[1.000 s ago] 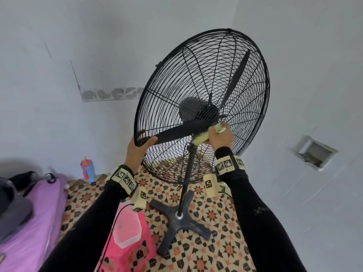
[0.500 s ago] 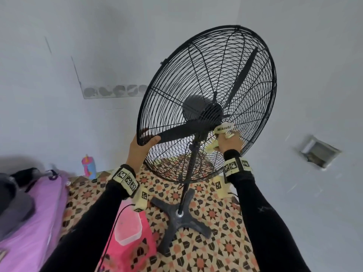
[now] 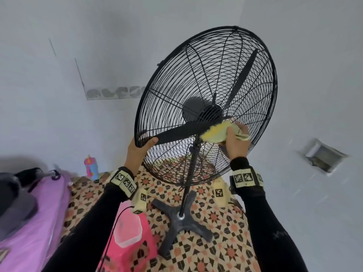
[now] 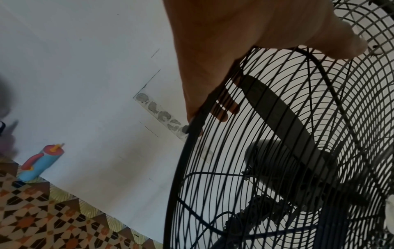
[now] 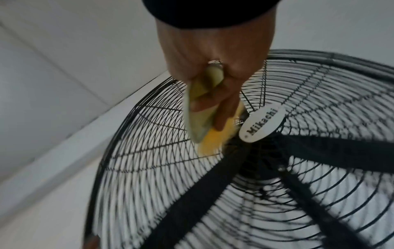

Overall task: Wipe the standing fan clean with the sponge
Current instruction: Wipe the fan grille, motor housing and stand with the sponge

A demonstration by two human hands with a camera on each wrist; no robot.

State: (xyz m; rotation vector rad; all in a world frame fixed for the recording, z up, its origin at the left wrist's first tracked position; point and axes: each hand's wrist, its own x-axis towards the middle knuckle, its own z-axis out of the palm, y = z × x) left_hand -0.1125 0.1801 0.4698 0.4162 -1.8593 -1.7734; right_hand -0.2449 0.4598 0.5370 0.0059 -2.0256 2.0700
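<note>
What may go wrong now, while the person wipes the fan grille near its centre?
1. The right hand presses the sponge against thin grille wires; a fingertip or the sponge might catch between them.
2. Only the left hand steadies the fan at its rim; a hard push might rock it on its cross base.

Left hand (image 4: pixel 245 42) grips fan guard rim (image 4: pixel 192 128); bottle (image 4: pixel 40 161) on floor.
</note>
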